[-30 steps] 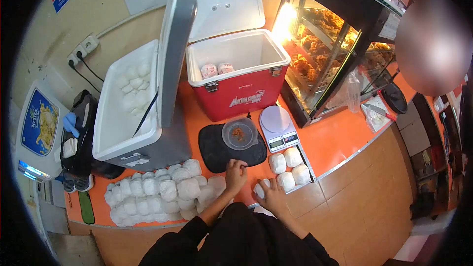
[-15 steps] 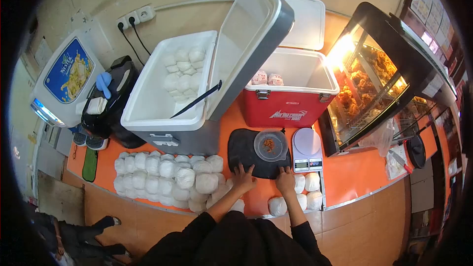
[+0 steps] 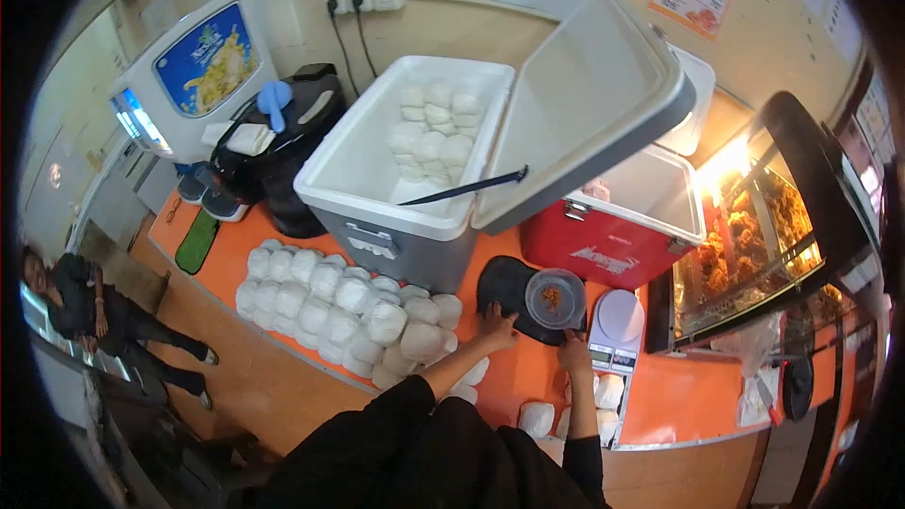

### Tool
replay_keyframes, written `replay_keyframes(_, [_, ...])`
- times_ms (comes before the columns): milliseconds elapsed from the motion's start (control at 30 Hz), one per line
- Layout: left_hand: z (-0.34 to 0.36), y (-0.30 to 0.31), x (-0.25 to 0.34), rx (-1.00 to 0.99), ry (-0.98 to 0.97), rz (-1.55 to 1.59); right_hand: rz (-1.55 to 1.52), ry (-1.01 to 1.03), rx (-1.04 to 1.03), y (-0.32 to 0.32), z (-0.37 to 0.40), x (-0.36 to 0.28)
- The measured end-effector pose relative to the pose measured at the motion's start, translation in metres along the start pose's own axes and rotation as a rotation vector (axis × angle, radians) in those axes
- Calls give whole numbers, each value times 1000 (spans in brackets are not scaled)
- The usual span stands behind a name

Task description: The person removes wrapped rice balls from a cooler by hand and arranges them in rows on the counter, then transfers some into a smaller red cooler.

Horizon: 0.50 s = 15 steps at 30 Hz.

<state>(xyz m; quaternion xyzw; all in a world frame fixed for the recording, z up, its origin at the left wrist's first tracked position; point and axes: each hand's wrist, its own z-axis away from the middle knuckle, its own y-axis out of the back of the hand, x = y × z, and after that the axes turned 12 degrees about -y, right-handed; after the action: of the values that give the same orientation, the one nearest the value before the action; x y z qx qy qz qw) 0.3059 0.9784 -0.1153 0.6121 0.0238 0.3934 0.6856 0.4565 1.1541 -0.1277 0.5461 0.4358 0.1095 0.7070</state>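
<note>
My left hand rests at the lower left edge of a black mat, its fingers apart and nothing in them. On the mat's right side sits a clear round plastic bowl with small brown crumbs inside. My right hand is at the mat's lower right corner, just below the bowl; its fingers look stretched out and hold nothing visible. A digital kitchen scale stands right of the bowl. White wrapped packets are stacked left of my left hand, with several white packets near my right forearm.
Behind stands an open grey cooler with white packets inside, its raised lid leaning right. A red cooler, a lit glass display of fried food and a black rice cooker share the orange counter. A person stands at left.
The view has turned left, so the counter sits further right and lower, and the person at left shows more fully. My hands stay by the mat's near edge.
</note>
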Motion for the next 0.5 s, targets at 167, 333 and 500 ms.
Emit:
replay_keyframes(167, [50,65,8,63,-121,108,73,-193,-31,69,24,-69])
replay_keyframes(333, [131,216,11,-221,-629,738,-108,-109,32,104,27,-136])
replay_keyframes(500, [151,388,-31,57,-1108,1400,-364,-10,11,126,30,-224])
